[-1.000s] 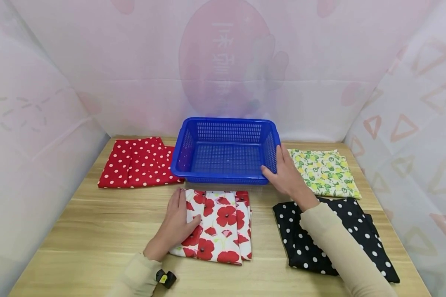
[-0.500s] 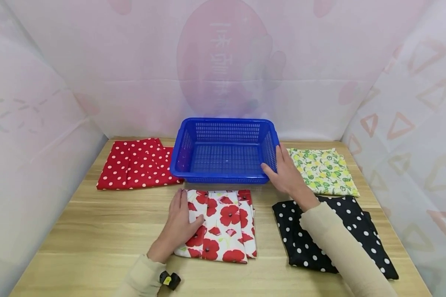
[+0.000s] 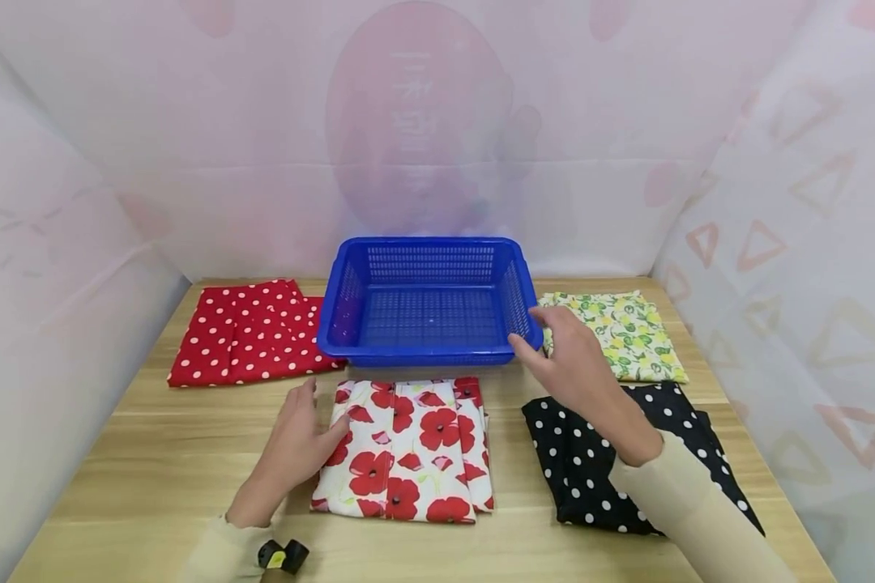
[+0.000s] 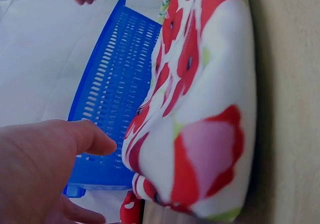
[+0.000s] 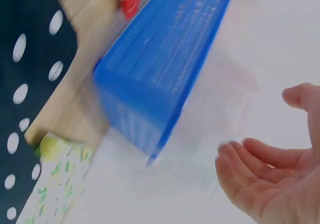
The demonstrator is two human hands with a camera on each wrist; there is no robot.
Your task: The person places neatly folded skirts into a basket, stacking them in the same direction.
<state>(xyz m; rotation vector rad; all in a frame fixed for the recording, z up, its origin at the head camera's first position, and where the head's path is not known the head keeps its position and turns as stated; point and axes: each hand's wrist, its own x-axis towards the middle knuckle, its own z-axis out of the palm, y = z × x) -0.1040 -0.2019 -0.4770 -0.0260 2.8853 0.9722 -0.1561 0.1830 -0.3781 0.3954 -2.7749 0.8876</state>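
A folded white cloth with red poppies lies at the front middle of the wooden table. My left hand hovers at its left edge, fingers relaxed; in the left wrist view, the thumb stands beside the cloth with nothing in its grasp. Behind the cloth stands a blue perforated plastic basket with nothing inside. At its right front corner is my right hand, thumb and fingers spread apart and loosely bent. The right wrist view shows a gap between that hand and the basket.
Left of the basket lies a folded red cloth with white dots. To the right are a yellow-green lemon-print cloth and, nearer, a black dotted cloth, partly under the right forearm. Pale printed curtains enclose the back and sides.
My left hand has come off the poppy cloth and moved left. My right hand has let go of the basket's right side and drawn slightly back. The head view has shifted a little.
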